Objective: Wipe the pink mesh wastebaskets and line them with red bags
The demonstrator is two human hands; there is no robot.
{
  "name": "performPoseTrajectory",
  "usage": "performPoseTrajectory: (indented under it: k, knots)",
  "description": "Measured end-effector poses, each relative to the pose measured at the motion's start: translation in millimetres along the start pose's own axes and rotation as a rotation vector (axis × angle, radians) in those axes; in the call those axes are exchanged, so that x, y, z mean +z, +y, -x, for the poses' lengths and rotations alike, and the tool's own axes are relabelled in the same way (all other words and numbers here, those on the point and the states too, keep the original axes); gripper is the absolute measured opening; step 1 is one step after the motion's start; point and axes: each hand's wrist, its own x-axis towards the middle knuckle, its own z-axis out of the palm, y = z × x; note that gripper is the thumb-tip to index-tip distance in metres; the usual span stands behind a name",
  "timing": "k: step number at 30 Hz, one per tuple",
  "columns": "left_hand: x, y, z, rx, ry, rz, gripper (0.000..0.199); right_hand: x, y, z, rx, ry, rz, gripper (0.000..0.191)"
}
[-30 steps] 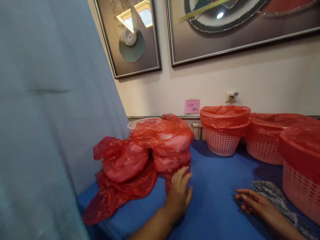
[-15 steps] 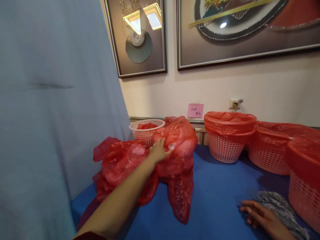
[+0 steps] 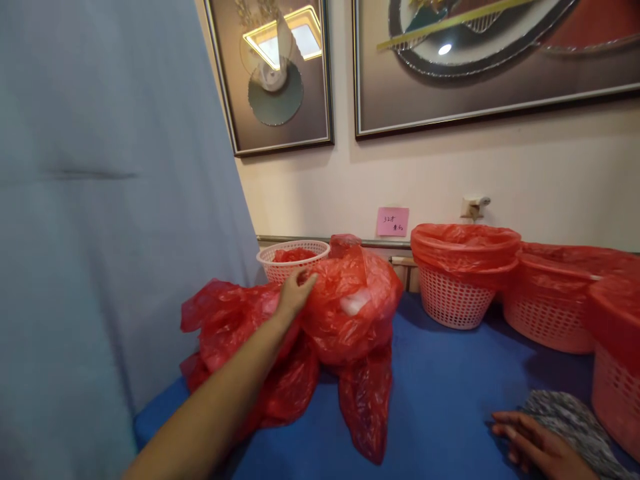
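A full, crumpled red plastic bag (image 3: 350, 313) lies on the blue-covered table, with something white showing through its upper part. My left hand (image 3: 296, 290) reaches across to its upper left edge. The fingers are loosely curled, with a gap between thumb and index finger. A second red plastic bag (image 3: 235, 327) slumps to the left, partly hidden behind my left forearm. At the lower right, my right hand (image 3: 543, 443) hovers or rests low over the table, fingers partly bent and apart. A grey mottled cloth (image 3: 570, 413) lies beside and partly behind it.
A white perforated basket (image 3: 295, 267) with red plastic inside stands behind the bags. Perforated baskets lined with red plastic, including this near one (image 3: 457, 297), line the right side. A blue-grey curtain (image 3: 90, 233) hangs on the left. A pink note (image 3: 393, 221) is on the wall.
My left hand has shifted left and slightly up, from the bag's middle to its upper left edge. The bag has sunk and slumped toward me. My right hand looks much the same.
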Motion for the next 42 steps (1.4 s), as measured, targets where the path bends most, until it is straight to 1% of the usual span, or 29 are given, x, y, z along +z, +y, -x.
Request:
performPoseTrajectory:
  k: [2,3,5,7,10,12,15,18,21,24,27,29,31,34,37,38,40,41,42]
  knots:
    - [-21.1,-13.1,-23.0,-0.035,0.091,-0.065,0.040,0.3,-3.9,1.9,-0.011,-0.013,-0.003,0.054]
    - [-29.4,-19.0,-33.7,-0.036,0.109,-0.097,0.040,0.9,-6.5,3.0,-0.016,-0.018,-0.001,0.055]
    - [-39.3,-28.0,-51.8,-0.015,0.079,-0.157,0.041,2.8,-11.5,5.0,-0.022,-0.017,0.006,0.056]
    - [-40.6,-32.8,-64.1,0.006,0.006,-0.210,0.039,5.3,-13.9,5.4,-0.020,-0.003,0.009,0.056]
    - [-34.1,-34.7,-72.2,0.015,-0.082,-0.280,0.037,8.8,-10.2,2.6,-0.033,0.020,-0.006,0.056]
    - [-30.4,-35.0,-73.6,0.019,-0.104,-0.325,0.037,10.3,-4.4,-0.5,-0.049,0.036,-0.018,0.054]
    - [-31.1,-35.6,-74.9,0.034,-0.090,-0.385,0.038,11.4,5.0,-4.2,-0.063,0.038,-0.024,0.053]
    - [-39.6,-34.1,-77.9,0.048,-0.028,-0.428,0.037,10.8,13.4,-6.5,-0.068,0.026,-0.031,0.052]
    - [-55.0,-27.6,-82.1,0.056,0.068,-0.453,0.037,9.1,21.4,-8.9,-0.065,0.010,-0.068,0.051]
    - [-76.3,-16.1,-84.6,0.069,0.191,-0.458,0.035,7.7,27.4,-12.0,-0.062,-0.009,-0.093,0.050]
    - [-101.9,-1.9,-82.7,0.120,0.305,-0.437,0.020,8.3,26.7,-13.8,-0.071,-0.014,-0.077,0.050]
    - [-120.8,9.0,-77.9,0.181,0.370,-0.404,0.011,9.5,21.4,-12.6,-0.083,-0.007,-0.062,0.051]
    - [-141.0,21.6,-69.6,0.249,0.435,-0.352,0.010,10.7,13.2,-9.4,-0.096,0.009,-0.051,0.052]
    - [-171.8,45.1,-49.4,0.339,0.539,-0.252,0.025,11.6,-0.6,-3.3,-0.122,0.018,-0.061,0.051]
    - [-195.9,74.3,-15.5,0.406,0.645,-0.158,0.041,12.2,-11.9,1.0,-0.153,0.015,-0.100,0.049]
    - [-200.2,85.1,-0.4,0.442,0.655,-0.132,0.041,12.6,-14.7,1.5,-0.160,0.022,-0.117,0.049]
    - [-200.1,107.6,34.9,0.579,0.703,-0.081,0.029,13.0,-18.8,1.1,-0.172,0.049,-0.145,0.050]
    - [-195.2,118.7,54.2,0.666,0.692,-0.057,0.020,12.7,-20.4,0.2,-0.180,0.070,-0.155,0.052]
    - [-187.1,129.4,73.9,0.765,0.651,-0.008,0.012,11.7,-21.9,-0.7,-0.192,0.096,-0.162,0.054]
